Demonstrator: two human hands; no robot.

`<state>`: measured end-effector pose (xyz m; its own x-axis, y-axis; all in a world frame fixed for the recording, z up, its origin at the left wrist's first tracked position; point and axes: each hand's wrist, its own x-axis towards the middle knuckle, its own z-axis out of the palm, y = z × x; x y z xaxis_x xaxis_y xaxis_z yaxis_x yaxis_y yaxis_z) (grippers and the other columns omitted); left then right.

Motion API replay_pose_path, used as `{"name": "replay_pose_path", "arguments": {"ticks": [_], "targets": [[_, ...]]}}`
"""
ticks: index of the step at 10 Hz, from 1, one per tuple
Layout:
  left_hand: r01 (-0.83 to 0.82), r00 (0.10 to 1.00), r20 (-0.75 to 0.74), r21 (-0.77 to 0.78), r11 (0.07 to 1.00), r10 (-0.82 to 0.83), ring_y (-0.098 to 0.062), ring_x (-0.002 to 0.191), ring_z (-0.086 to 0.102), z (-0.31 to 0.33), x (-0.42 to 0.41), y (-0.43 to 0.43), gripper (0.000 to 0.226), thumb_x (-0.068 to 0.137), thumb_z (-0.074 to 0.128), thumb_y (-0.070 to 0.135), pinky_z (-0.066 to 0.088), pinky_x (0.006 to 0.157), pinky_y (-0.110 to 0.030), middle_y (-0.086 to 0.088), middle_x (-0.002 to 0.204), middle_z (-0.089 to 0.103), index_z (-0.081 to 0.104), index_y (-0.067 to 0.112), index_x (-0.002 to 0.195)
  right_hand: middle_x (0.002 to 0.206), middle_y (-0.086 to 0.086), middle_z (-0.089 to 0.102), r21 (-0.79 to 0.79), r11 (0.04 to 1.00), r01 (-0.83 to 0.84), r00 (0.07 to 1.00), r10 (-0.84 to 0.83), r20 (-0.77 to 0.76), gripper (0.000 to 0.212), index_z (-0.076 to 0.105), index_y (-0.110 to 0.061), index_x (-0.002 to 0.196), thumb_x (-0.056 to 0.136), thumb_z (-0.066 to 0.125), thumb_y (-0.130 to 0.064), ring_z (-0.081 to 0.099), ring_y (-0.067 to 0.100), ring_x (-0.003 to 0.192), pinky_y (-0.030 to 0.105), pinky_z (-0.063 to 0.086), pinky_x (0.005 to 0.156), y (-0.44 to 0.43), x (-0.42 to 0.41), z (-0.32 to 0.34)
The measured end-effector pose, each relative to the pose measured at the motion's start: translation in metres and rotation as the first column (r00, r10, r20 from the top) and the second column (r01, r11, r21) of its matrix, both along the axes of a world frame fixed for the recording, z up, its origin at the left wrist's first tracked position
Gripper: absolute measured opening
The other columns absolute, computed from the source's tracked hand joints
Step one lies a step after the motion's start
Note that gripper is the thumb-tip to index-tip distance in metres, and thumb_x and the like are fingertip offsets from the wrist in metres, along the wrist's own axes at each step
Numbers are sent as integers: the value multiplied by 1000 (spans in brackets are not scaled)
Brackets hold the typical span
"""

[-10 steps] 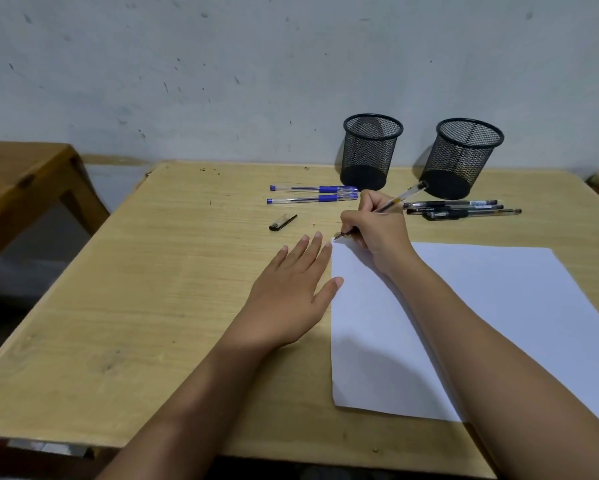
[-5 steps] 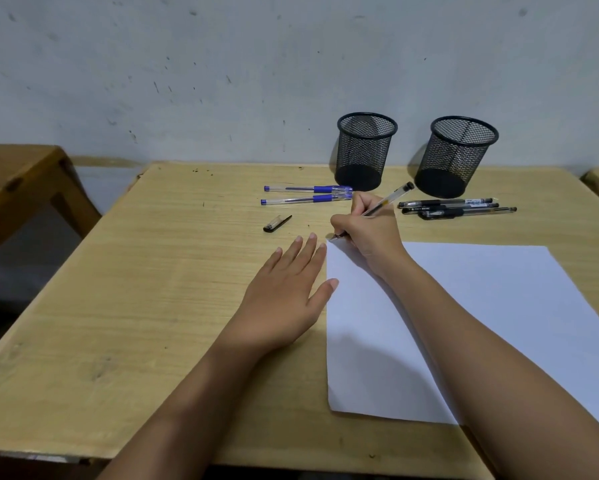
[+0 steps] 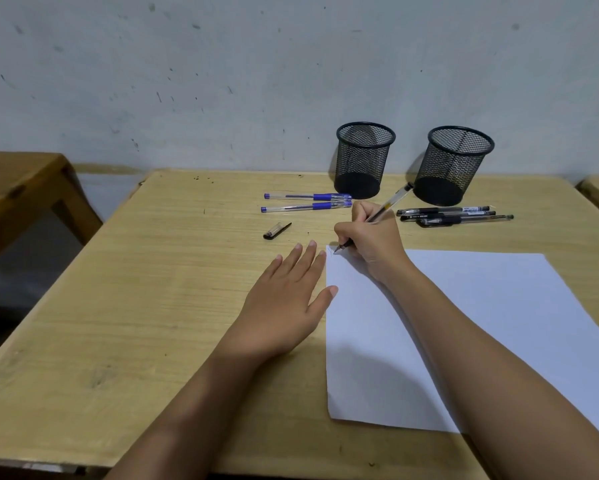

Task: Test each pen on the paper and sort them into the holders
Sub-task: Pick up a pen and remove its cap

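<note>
Head view, single entry.

1. Right hand (image 3: pixel 370 244): fingers curled round a clear-barrelled black pen (image 3: pixel 391 200) in a writing grip. The heel of the hand rests on the paper (image 3: pixel 481 323). The nib is down at the sheet's far left corner; whether ink has taken is too small to tell.

2. Left hand (image 3: pixel 287 303): flat on the desk (image 3: pixel 152 289), fingers straight and slightly spread, holding nothing. It lies just beside the paper's left edge, with the thumb tip touching that edge.

3. Pen axis: tilted, running from the nib (near, left) to the tail (far, right). The tail points toward the right holder (image 3: pixel 455 166).

4. Holders: two black mesh cups standing upright at the desk's far edge, the left holder (image 3: pixel 363 161) and its twin to the right. No pen shows in either.

5. Stock on the desk: two blue pens (image 3: pixel 308 201) left of the left holder, and black pens (image 3: pixel 453 215), three as far as can be told, in front of the right holder. All lie crosswise.

6. Loose black cap (image 3: pixel 277 231): on the desk between the blue pens and the left fingertips.

Judgement: the first test stroke is in hand and sorting has not begun. Both holders lie beyond the right hand, which is the nearer hand to them, so a lift and a forward reach should carry the pen to either cup. The cap lies to the left, nearer the left hand, and probably wants refitting first.
</note>
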<state>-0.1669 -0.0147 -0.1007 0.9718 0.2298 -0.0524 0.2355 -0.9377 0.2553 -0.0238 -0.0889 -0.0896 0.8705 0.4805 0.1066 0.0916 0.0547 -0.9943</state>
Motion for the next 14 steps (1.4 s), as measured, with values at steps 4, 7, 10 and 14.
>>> {"name": "replay_pose_path", "arguments": {"ticks": [4,7,10,14], "targets": [[2,1000,-1,8,1000,-2,-6,143,-14,-1,1,0,58,98,14,49,-9,115,-27,10,157,-14,-6,28,148,55,8,26,-50,998,29,999,-26,47,37,30,-12,51,58,58,11,26,18,50,26,27,48,-1,1,0],[3,1000,5,-2,1000,-3,-6,144,-13,0,0,0,58,98,15,49,-8,116,-27,10,157,-13,-5,28,148,53,8,25,-29,999,32,998,-30,55,38,30,-11,49,58,57,15,27,18,52,26,29,50,-3,-1,0],[-2,1000,3,-3,1000,2,-6,143,-14,2,0,-1,58,98,15,49,-8,116,-27,11,157,-13,-6,28,148,55,8,29,-13,999,45,997,-44,59,34,35,-7,53,64,58,15,31,17,53,27,33,54,-6,-2,0],[0,1000,17,-4,1000,1,-5,143,-13,1,-2,0,58,98,17,48,-8,115,-26,11,157,-12,-4,28,148,49,3,28,85,996,30,999,-28,-26,42,30,-12,50,60,56,18,31,11,43,20,33,46,-8,-1,3]]}}
